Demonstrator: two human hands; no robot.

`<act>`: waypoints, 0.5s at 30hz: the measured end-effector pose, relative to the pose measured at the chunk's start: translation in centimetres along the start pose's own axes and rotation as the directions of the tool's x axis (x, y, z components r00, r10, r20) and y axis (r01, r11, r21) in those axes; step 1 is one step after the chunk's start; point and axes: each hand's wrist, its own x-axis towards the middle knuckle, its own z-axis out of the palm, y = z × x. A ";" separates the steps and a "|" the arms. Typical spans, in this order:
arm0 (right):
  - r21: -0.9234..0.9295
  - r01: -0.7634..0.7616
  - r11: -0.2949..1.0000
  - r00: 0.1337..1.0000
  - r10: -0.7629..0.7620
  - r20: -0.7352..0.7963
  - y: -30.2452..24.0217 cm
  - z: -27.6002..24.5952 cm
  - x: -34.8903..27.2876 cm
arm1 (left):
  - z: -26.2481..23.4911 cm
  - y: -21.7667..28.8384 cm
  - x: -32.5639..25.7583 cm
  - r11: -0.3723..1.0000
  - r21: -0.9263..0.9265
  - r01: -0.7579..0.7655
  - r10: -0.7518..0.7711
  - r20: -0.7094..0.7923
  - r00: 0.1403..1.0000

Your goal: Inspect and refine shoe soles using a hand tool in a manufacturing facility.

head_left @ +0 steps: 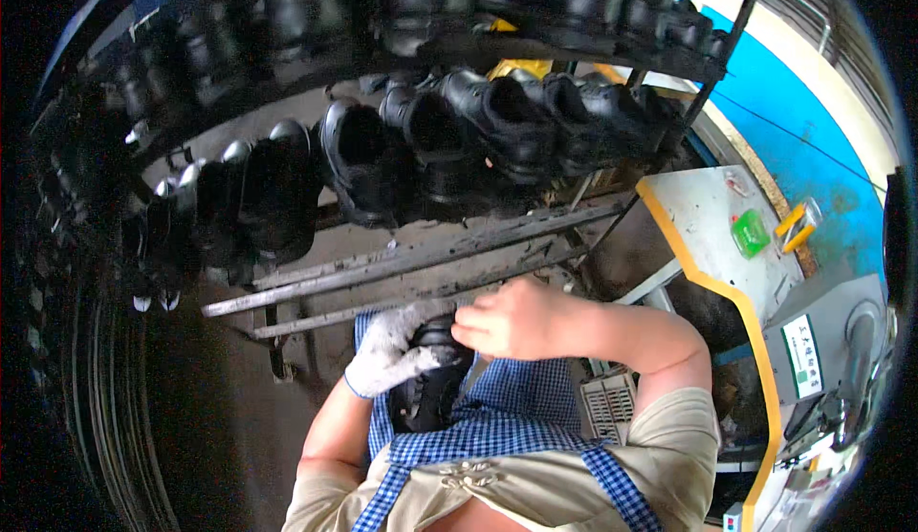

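Black shoe (pixel 430 384) rests on the checked apron (pixel 516 408) at the lap, gloved left hand (pixel 387 355) gripping its side, bare right hand (pixel 512 320) pressing its top; risk: slipping off if either grip loosens.

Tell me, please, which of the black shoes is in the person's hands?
The black shoe on the checked apron, held by gloved left hand and bare right hand; all others sit on racks.

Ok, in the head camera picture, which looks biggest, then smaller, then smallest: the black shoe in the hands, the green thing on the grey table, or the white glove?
1. Black shoe, though the hands cover part of it.
2. White glove on the left hand, not much smaller than the shoe.
3. Green thing on the grey table. It lies farther from the camera, so it may look smaller than it is.
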 end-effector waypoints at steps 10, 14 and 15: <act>-0.035 -0.048 0.998 0.938 0.057 0.342 -1.3 1.3 -0.5 | 2.2 -2.2 1.7 0.978 0.136 -0.161 0.135 0.183 0.974; 0.099 -0.144 0.985 0.946 0.108 0.307 0.2 3.0 -0.9 | 2.2 -2.7 2.2 0.998 -0.003 -0.062 0.062 0.159 0.985; 0.154 -0.193 0.969 0.941 0.138 0.309 0.7 3.5 -1.1 | 2.1 -2.5 2.5 1.000 -0.013 -0.017 0.019 0.160 0.987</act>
